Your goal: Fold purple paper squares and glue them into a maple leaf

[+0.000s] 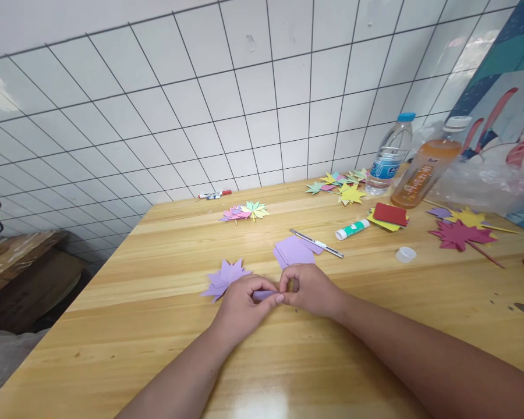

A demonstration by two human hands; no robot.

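Observation:
Between my two hands is a small strip of purple paper [264, 295], rolled or folded; the fingers cover part of it. My left hand [247, 299] pinches it with thumb and index finger. Touching its right end, the fingertips of my right hand [310, 289] are pressed together. A purple paper leaf [226, 276] lies flat just beyond my left hand, partly covered by it. Behind my right hand rest purple paper sheets [294, 251], with a utility knife [318, 243] lying across one of them.
A glue stick [351, 230], its white cap [406, 254] and red paper squares [390, 214] lie to the right. Farther right are a dark red paper leaf [461, 234], a water bottle [389, 157] and an orange drink bottle [428, 169]. Colourful leaves [244, 212] and markers [215, 195] lie toward the tiled wall.

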